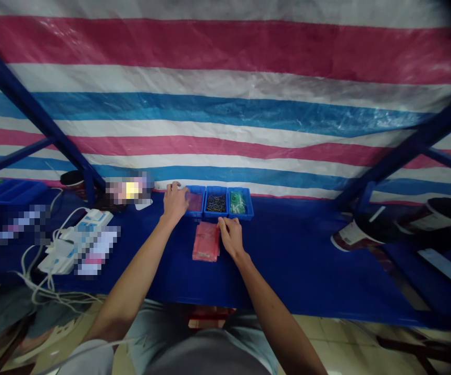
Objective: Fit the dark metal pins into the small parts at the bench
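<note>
Our left hand (175,203) reaches over the left side of the left tray (195,212), fingers curved down towards the red packets (194,202) inside it; we cannot tell whether those fingers have closed on anything. Our right hand (231,235) is bent just beside the upper right corner of a stack of red bags (205,242), thumb and forefinger near each other, though we cannot tell if they pinch a bag's edge.

The stack lies flat on the blue table (288,260) between our forearms, just in front of the trays. Three blue trays stand in a row there: next to the left one, the middle tray (216,213) carries dark screws (216,202), and the right tray (245,215) has green and clear small pieces (238,201).

Farther out on our left we have a white power strip (69,250) with tangled white cables (48,286), and a dark-topped cup (72,179) behind it. Well to our right, a tilted cup (356,235) rests near the table's end. Beyond everything hangs a striped sheet (229,114) in red, white and blue, between slanting blue frame bars (34,112).
</note>
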Tool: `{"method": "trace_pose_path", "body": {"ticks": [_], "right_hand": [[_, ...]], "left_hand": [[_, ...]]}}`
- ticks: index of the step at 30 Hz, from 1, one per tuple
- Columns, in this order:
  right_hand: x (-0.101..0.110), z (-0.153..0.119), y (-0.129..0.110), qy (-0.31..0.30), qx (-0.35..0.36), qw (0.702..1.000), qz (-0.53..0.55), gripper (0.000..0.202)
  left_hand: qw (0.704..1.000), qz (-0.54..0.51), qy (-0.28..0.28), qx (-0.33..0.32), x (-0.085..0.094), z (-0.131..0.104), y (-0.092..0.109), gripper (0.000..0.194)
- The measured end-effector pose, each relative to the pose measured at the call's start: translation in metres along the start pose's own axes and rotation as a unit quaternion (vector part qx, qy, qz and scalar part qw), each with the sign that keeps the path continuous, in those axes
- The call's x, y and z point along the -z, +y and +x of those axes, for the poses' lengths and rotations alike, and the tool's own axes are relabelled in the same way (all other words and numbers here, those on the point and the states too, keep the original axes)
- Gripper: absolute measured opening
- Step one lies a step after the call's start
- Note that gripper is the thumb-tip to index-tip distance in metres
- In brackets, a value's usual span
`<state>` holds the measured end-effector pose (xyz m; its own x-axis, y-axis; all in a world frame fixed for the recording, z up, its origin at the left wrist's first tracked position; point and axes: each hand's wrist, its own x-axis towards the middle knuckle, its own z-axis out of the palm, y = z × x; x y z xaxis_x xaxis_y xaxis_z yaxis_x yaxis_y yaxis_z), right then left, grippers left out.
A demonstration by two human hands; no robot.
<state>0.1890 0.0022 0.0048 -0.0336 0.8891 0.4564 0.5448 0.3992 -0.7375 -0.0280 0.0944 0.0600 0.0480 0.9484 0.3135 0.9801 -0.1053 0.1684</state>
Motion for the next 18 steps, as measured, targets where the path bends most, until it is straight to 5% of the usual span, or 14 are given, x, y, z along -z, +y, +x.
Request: {"method": "trace_pose_path", "body": {"ticks": [7,9,13,16,18], "right_hand": [[0.006,0.002,0.006,-0.028,-0.015,0.999,0.0,0.049],[0.009,0.003,0.008,-0.041,-0.023,0.999,-0.008,0.05],[0.014,0.004,0.01,-0.059,-0.026,0.996,-0.06,0.052],[0.014,0.005,0.012,-0.059,-0.032,0.993,-0.095,0.052],[0.013,0.005,0.015,-0.056,-0.039,0.993,-0.098,0.05]], "left_hand": [[0.994,0.003,-0.109,0.027,-0.006,-0.005,-0.007,0.018],[0.997,-0.024,-0.066,0.017,-0.001,-0.011,-0.007,0.02],[0.987,-0.108,0.106,-0.046,0.007,-0.042,0.003,0.029],[0.972,-0.201,0.062,-0.103,0.0,-0.07,0.012,0.031],[0.961,-0.262,0.032,-0.085,-0.009,-0.084,0.015,0.03]]}}
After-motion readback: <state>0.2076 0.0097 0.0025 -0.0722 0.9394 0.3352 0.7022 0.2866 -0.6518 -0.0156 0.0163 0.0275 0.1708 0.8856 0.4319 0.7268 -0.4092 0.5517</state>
